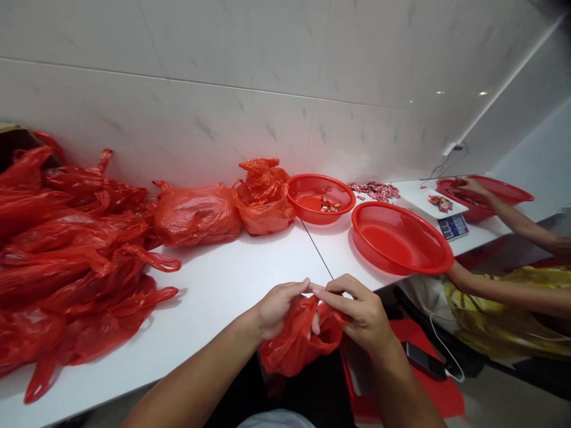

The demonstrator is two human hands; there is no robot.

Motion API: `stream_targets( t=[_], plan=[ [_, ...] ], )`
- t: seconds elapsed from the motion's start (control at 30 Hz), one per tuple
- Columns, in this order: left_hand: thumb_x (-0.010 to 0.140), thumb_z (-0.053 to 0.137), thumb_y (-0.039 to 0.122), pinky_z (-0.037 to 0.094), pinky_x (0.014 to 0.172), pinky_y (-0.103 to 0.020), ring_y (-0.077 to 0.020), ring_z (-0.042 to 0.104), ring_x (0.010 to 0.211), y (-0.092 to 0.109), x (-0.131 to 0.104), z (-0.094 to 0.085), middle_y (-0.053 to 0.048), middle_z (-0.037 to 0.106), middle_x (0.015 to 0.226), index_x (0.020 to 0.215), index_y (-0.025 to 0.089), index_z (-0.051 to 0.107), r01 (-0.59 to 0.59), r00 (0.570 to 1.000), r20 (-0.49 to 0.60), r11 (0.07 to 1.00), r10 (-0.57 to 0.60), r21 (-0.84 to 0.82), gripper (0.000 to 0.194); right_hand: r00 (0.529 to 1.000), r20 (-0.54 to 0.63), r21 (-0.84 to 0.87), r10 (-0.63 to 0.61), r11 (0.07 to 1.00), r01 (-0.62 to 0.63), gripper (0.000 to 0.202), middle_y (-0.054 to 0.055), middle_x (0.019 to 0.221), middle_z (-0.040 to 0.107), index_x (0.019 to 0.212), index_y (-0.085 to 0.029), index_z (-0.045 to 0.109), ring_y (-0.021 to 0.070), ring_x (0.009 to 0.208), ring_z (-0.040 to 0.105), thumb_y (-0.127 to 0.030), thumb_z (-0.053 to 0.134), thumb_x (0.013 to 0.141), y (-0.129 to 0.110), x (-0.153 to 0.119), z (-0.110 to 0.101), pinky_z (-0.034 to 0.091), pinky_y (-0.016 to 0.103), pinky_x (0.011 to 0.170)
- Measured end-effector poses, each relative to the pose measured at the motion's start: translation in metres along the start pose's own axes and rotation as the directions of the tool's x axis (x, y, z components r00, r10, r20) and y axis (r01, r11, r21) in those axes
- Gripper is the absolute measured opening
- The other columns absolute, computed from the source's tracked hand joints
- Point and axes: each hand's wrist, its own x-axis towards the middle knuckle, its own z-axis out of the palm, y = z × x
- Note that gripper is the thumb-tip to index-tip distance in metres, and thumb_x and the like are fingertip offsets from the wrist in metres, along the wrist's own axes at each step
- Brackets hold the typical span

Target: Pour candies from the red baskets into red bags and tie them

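Note:
A red plastic bag (289, 352) hangs over my lap, just off the table's front edge. My left hand (277, 309) is closed on one side of its mouth, with some fingers inside the bag. On the other side, my right hand (364, 312) pinches the bag's edge between bent fingers. The fingertips of both hands meet above the opening. What the bag contains, if anything, is hidden by the plastic and my hands.
Red bags (84, 267) are heaped on the left; a full bag (198, 214) and an open bag (263, 202) stand along the wall. Red baskets (401, 241) and a scale (452, 227) are on the right. A co-worker's hand (475, 187) reaches into a far basin. A phone (423, 359) lies below.

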Motion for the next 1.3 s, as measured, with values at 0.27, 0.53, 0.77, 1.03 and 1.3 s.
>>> stream_targets(
  t=[0.27,0.53,0.77,1.03,1.3],
  plan=[
    [0.09,0.076,0.04,0.051,0.074,-0.028,-0.0174,0.067,0.074,0.047,-0.022,0.023,-0.007,0.075,0.083,0.089,0.014,0.076,-0.338,0.888,-0.094,0.779,0.449,0.528,0.026,0.973,-0.03,-0.198,-0.228,0.956,0.218,0.05,0.009,0.102,0.07,0.151,-0.022,0.055,0.0197,0.089,0.062,-0.011,0.058,0.103,-0.008,0.037,-0.002,0.05,0.034,0.078],
    [0.093,0.068,0.045,0.047,0.08,-0.029,-0.0185,0.062,0.079,0.047,-0.074,-0.068,-0.002,0.069,0.077,0.076,0.019,0.069,-0.072,0.487,-0.391,0.482,0.781,0.873,0.032,0.962,0.037,-0.362,0.272,0.901,-0.241,0.05,0.0,0.063,0.051,0.066,-0.02,0.054,0.0139,0.059,0.048,-0.041,0.044,0.11,0.051,-0.018,-0.021,0.033,0.029,0.06],
    [0.097,0.063,0.047,0.047,0.108,-0.043,-0.0281,0.061,0.124,0.002,-0.071,-0.069,-0.013,0.066,0.136,0.093,0.021,0.073,-0.159,0.645,-0.323,0.535,0.692,0.829,0.027,0.843,0.159,0.095,0.515,0.842,-0.532,0.055,0.008,0.093,0.069,0.072,-0.021,0.065,0.0229,0.093,0.067,-0.051,0.038,0.109,0.05,-0.04,-0.005,0.051,0.03,0.078],
    [0.08,0.086,0.032,0.022,0.128,-0.06,-0.0411,0.02,0.16,-0.02,-0.03,-0.032,0.003,0.014,0.177,0.091,0.029,0.086,-0.21,0.91,0.108,0.221,0.399,0.952,0.011,0.858,0.345,0.182,0.381,0.869,-0.459,0.05,0.01,0.134,0.062,0.087,-0.022,0.073,0.0226,0.117,0.063,-0.049,0.038,0.11,0.007,0.01,0.058,0.051,0.038,0.104],
    [0.087,0.071,0.017,0.056,0.094,-0.033,-0.0215,0.074,0.098,-0.02,-0.041,-0.052,-0.006,0.079,0.104,0.092,0.023,0.083,-0.08,0.932,-0.004,0.216,0.361,0.973,0.015,0.918,0.216,0.232,0.332,0.896,-0.379,0.041,0.01,0.119,0.069,0.085,-0.021,0.07,0.0248,0.119,0.063,-0.048,0.048,0.106,0.041,0.005,0.035,0.049,0.035,0.098]
  ],
)
